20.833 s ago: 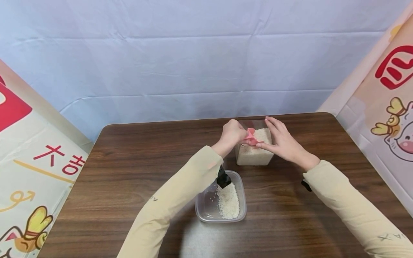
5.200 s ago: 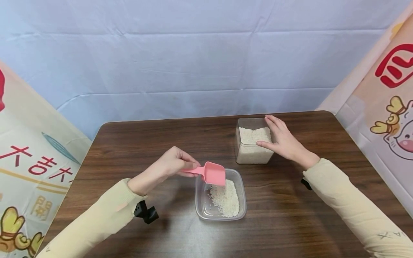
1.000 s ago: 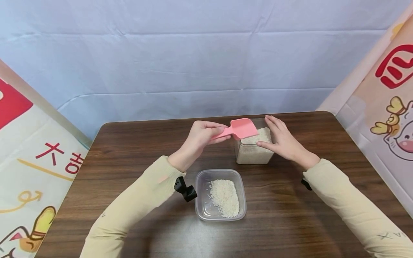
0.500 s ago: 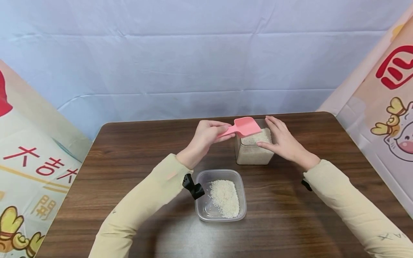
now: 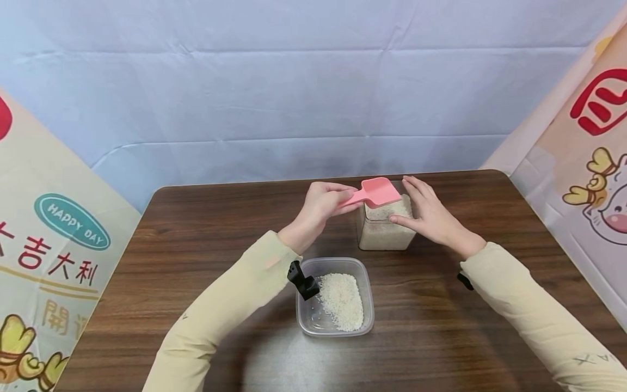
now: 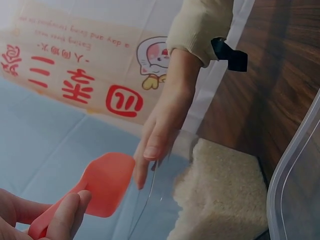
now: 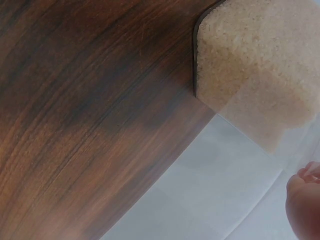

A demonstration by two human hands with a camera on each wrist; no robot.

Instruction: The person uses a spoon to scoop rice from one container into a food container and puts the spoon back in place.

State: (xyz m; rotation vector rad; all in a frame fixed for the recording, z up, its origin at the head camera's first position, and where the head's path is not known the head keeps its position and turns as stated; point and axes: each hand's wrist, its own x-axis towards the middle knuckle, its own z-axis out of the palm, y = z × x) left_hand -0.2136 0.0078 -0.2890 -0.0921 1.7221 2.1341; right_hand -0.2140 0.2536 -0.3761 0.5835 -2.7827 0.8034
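Observation:
In the head view, my left hand (image 5: 317, 207) pinches the handle of a pink scoop (image 5: 382, 191). The scoop's bowl is level above the clear square canister (image 5: 386, 239), and part of the canister's mouth is hidden behind it. White rice fills much of the canister. At the canister's right side, my right hand (image 5: 433, 218) rests against the rim, fingers fairly straight and thumb spread toward the front corner. Nearer me stands a shallow clear plastic tub (image 5: 305, 324) with a heap of rice (image 5: 345, 305) toward its right side. The scoop's bowl (image 6: 110, 185) looks bare in the left wrist view.
Everything stands on a dark wood-grain table (image 5: 196, 228). A pale cloth (image 5: 274, 109) hangs behind its far edge, and printed banners flank both sides. A black wrist mount (image 5: 302, 282) on the left sleeve overlaps the tub's left corner.
Over the last second my left hand carries the scoop slightly right, over the canister's mouth. Earlier it was above the tub. The right hand stays at the canister.

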